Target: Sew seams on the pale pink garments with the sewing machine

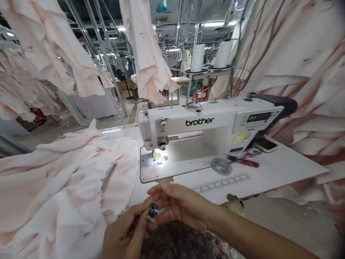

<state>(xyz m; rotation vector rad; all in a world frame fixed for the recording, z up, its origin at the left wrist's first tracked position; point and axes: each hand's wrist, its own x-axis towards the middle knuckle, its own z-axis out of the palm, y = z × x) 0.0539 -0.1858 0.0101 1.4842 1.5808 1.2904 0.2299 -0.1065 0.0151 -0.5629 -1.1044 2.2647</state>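
Bare forearm [242, 230], dark patterned clothing [175, 240]

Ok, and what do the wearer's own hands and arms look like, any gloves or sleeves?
The left hand and right hand are both ungloved. The right forearm is bare, with no sleeve, watch or cable on the part in view. Too little of the left arm shows to judge.

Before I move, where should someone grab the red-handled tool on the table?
Probably by the tool's red handle end, coming from the near right: it points that way, while the dark tips lie left, by the round disc. The right hand is closer.
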